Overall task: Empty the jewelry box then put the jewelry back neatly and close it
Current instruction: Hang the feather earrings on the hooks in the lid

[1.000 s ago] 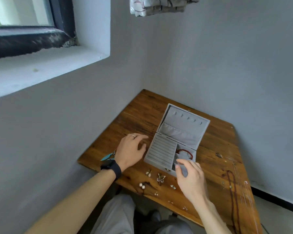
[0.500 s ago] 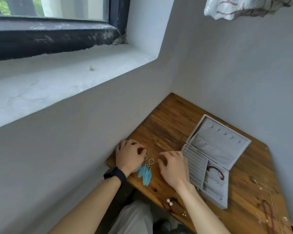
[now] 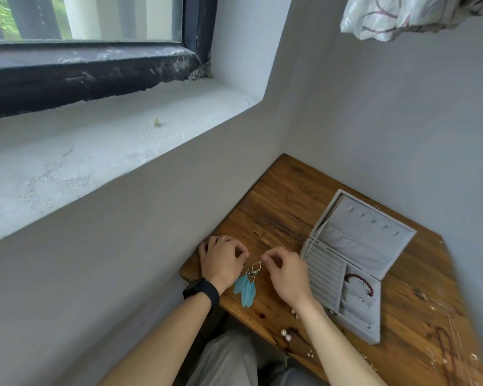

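A grey jewelry box (image 3: 326,270) lies open on the wooden table (image 3: 285,207), lid tilted back. A red braided bracelet (image 3: 360,282) and a thin silver chain (image 3: 364,303) lie in its right compartments. A pair of blue feather earrings (image 3: 245,288) lies on the table's left corner. My right hand (image 3: 286,275) pinches the hook of one earring between thumb and forefinger. My left hand (image 3: 223,260), with a ring and a black wristband, rests curled right beside the earrings, touching the other one's hook.
Pearl earrings (image 3: 286,335) and small studs (image 3: 310,353) lie near the table's front edge. A dark red necklace and thin chains (image 3: 446,346) lie at the right. Grey walls close in left and behind; a window sill (image 3: 109,129) is above left.
The view swung left and up. My right hand left the box and crossed to the feather earrings, then pinched one hook. My left hand shifted left to the earrings.
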### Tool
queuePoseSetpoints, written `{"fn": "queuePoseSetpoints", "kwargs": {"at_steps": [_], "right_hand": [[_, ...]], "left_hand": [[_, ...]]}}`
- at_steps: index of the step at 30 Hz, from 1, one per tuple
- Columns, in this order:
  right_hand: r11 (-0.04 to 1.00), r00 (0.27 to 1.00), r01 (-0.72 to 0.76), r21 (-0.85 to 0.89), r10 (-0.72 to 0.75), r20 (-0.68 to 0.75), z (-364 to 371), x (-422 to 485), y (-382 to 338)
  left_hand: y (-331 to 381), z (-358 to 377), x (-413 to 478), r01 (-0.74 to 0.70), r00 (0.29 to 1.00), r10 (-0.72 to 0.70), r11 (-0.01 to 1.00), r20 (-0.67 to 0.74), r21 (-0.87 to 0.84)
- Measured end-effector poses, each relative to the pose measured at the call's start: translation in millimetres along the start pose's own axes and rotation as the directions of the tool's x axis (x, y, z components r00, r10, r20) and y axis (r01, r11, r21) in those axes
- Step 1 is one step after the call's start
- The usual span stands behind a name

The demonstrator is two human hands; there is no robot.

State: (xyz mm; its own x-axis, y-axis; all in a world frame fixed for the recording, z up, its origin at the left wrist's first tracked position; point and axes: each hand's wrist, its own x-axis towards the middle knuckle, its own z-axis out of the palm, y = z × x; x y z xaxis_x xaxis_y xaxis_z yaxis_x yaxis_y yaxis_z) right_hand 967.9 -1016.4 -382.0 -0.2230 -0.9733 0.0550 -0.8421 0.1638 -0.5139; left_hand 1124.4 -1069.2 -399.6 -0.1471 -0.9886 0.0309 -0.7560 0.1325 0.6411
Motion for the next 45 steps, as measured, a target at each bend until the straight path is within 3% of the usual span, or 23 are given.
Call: {"fn": "queuePoseSetpoints", "kwargs": {"at_steps": [3,6,11,14,19,27,33,38,45], "right_hand": [[0.974,0.998,-0.023,0.225,0.036,-0.053,-20,-16,-1],[0.939,0.989,0.011,0.343,0.041,-0.142,-43,-34,-1],[0.878,0.972,0.051,0.475,0.066,-0.227,-82,-62,2],[0.857,0.965,0.055,0.512,0.086,-0.247,-105,-80,9],[0.777,0.948,0.046,0.628,0.164,-0.272,-134,-106,27],[0.695,0.883,0.077,0.715,0.286,-0.372,-155,-133,58],[0.714,0.907,0.09,0.695,0.23,-0.353,-162,-135,65],[0.667,0.954,0.044,0.744,0.192,-0.228,-162,-135,64],[0.651,0.964,0.036,0.758,0.179,-0.199,-156,-131,60]], "left_hand": [[6,-9,-4,-0.02,0.995,0.04,0.979,0.093,-0.202],[26,-25,-11,-0.054,0.984,0.116,0.921,0.137,-0.386],[74,-52,-22,-0.19,0.952,0.279,0.861,0.126,-0.472],[106,-59,-34,-0.238,0.905,0.382,0.822,0.189,-0.517],[152,-49,-57,-0.312,0.808,0.513,0.789,0.289,-0.529],[193,-33,-76,-0.333,0.723,0.585,0.761,0.368,-0.556],[204,-31,-77,-0.394,0.715,0.585,0.79,0.384,-0.469],[210,-32,-77,-0.47,0.746,0.583,0.803,0.322,-0.366],[210,-39,-71,-0.525,0.748,0.594,0.803,0.296,-0.283]]}}
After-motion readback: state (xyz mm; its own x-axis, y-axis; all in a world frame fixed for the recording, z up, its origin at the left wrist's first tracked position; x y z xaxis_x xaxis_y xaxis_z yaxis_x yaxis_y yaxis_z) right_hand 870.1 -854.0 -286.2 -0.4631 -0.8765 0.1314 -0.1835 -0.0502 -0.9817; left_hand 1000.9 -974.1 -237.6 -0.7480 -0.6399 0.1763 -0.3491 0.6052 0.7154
